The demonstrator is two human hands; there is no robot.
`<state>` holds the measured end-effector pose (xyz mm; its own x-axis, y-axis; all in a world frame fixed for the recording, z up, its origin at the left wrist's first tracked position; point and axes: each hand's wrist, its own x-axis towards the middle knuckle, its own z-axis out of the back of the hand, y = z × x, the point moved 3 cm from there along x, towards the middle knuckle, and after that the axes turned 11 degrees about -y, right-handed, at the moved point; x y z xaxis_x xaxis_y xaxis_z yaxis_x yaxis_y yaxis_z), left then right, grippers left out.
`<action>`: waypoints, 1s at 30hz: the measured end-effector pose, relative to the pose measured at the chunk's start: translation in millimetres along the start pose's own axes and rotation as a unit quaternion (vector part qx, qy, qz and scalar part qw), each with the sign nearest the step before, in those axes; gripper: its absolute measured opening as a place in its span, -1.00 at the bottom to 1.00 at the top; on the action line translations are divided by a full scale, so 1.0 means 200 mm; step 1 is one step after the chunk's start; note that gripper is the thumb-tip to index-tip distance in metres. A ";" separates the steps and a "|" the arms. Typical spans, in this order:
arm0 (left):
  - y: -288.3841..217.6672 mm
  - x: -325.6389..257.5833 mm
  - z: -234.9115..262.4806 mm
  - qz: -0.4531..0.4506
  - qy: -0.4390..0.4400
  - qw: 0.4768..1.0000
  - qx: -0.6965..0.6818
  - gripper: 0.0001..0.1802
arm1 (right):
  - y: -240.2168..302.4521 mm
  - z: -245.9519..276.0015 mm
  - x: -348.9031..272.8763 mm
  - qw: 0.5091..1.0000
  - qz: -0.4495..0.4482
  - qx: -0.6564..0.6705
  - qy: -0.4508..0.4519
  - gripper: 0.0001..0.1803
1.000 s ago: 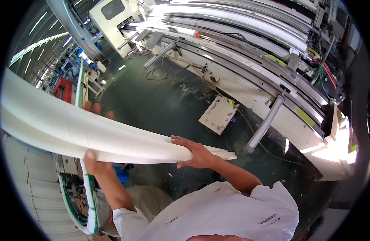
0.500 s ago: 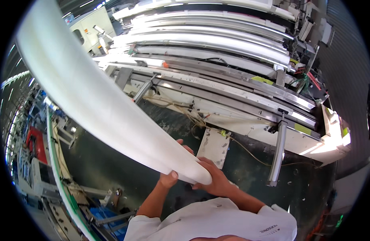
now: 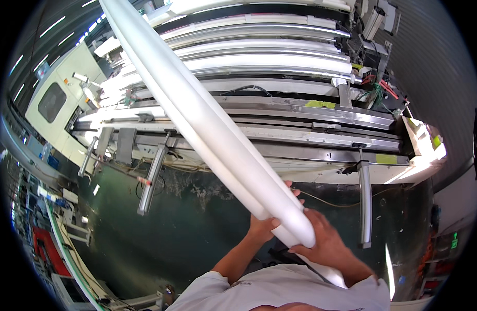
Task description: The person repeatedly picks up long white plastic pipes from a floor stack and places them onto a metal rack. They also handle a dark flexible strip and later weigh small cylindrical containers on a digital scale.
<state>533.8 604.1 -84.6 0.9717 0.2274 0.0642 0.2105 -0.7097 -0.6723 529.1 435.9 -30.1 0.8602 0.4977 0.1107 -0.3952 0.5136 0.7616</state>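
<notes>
A long, smooth white bar point(image 3: 207, 124), rounded and grooved lengthwise, slants across the view from the top left down to my body. It may be two or more white tubes lying side by side; I cannot tell. My left hand point(image 3: 264, 229) clasps its near part from the left, thumb on top, with some fingertips showing past its far edge. Around the rounded near end wraps my right hand point(image 3: 324, 238), thumb lying below that end. The bar's far end runs out of the picture.
Ahead stands a long machine with metal rails point(image 3: 280, 150) and stacked white rolls point(image 3: 269, 65). Two metal support arms, one left point(image 3: 153, 179) and one right point(image 3: 365, 207), stick out toward me over the dark green floor point(image 3: 124, 223). A cream cabinet point(image 3: 75, 88) is at left.
The bar has swung to the right, and its grooves now show. Both hands moved right with it, keeping their hold. My view has turned, showing more of the machine's left side.
</notes>
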 end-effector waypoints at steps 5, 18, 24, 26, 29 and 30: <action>-0.07 0.57 -0.25 0.009 0.017 0.997 -0.075 0.01 | 0.04 0.38 0.55 0.991 0.100 -0.081 0.042 -0.01; -0.75 1.61 -0.48 -0.066 -0.013 0.992 -0.111 -0.16 | -0.06 0.96 1.31 0.945 -0.019 0.132 0.298 0.23; -1.11 2.10 -0.35 -0.171 -0.047 0.967 -0.184 -0.29 | -0.13 1.29 1.38 0.941 -0.144 0.065 0.298 0.29; -1.22 2.28 -0.31 -0.189 -0.031 0.965 -0.178 -0.24 | -0.19 1.41 1.36 0.947 -0.140 0.058 0.281 0.21; -1.42 2.53 -0.16 -0.205 -0.010 0.962 -0.182 -0.31 | -0.26 1.54 1.38 0.945 -0.164 0.061 0.277 0.16; -1.48 2.60 -0.12 -0.191 0.017 0.966 -0.175 -0.36 | -0.36 1.58 1.33 0.940 -0.191 0.047 0.278 0.16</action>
<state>979.5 917.1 165.1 0.8175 0.4995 0.2868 0.5721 -0.7617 -0.3042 889.3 310.6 145.4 0.6226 0.5914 -0.5124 -0.0399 0.6779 0.7341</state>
